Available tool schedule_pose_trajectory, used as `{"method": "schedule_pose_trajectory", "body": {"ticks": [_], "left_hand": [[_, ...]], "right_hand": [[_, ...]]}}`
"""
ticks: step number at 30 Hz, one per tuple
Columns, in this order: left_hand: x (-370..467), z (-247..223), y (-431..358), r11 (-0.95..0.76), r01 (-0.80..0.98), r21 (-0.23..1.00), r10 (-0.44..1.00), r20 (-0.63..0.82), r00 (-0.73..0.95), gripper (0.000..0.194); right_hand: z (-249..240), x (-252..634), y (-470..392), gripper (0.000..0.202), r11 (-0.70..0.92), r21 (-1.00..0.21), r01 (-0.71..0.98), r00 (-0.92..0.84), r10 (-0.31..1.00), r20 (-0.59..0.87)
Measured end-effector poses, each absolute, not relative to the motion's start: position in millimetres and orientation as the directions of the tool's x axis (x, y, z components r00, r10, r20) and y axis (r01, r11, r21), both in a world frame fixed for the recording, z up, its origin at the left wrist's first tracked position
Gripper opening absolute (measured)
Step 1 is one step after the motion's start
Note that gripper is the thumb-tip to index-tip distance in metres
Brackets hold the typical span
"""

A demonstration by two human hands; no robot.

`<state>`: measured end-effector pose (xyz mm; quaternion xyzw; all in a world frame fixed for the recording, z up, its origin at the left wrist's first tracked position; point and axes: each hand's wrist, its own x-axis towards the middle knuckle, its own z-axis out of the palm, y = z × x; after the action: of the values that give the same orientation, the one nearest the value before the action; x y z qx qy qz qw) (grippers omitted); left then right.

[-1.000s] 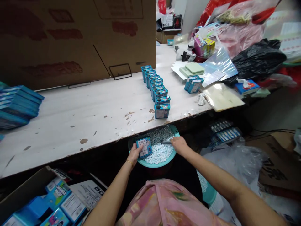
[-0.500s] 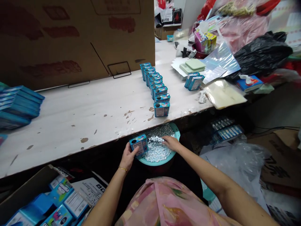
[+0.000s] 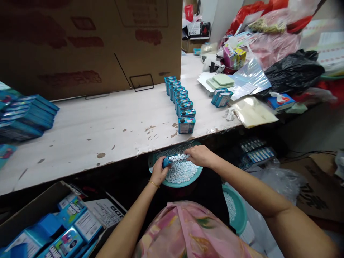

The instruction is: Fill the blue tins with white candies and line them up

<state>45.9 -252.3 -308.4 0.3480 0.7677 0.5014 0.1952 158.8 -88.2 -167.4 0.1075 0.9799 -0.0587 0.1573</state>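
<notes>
Blue box [image 3: 166,162] within curled left hand [image 3: 159,171], right hand [image 3: 199,156] palm-down around laden scoop [image 3: 181,159]

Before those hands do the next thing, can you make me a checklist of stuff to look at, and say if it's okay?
1. Left hand has hold of the blue tin: ok.
2. Basin is underneath the blue tin: ok.
3. There are white pieces in the basin: ok, lots of them.
4. Right hand is close to the blue tin: ok, its fingertips are by a line of white pieces there. What its fingers grip: cannot tell.
5. Blue tin is full: cannot tell, its inside isn't clear.
6. Row of tins on the table is standing up: ok.
</notes>
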Motion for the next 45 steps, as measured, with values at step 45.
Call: {"method": "schedule_pose_trajectory", "body": {"ticks": [45], "left_hand": [[41,-302,-267,0.233,0.208,0.950,0.668,0.000,-0.745,0.035]], "right_hand": [[-190,170,-79,0.028,0.850,-0.428,0.308,-0.947,0.230,-0.224]]}}
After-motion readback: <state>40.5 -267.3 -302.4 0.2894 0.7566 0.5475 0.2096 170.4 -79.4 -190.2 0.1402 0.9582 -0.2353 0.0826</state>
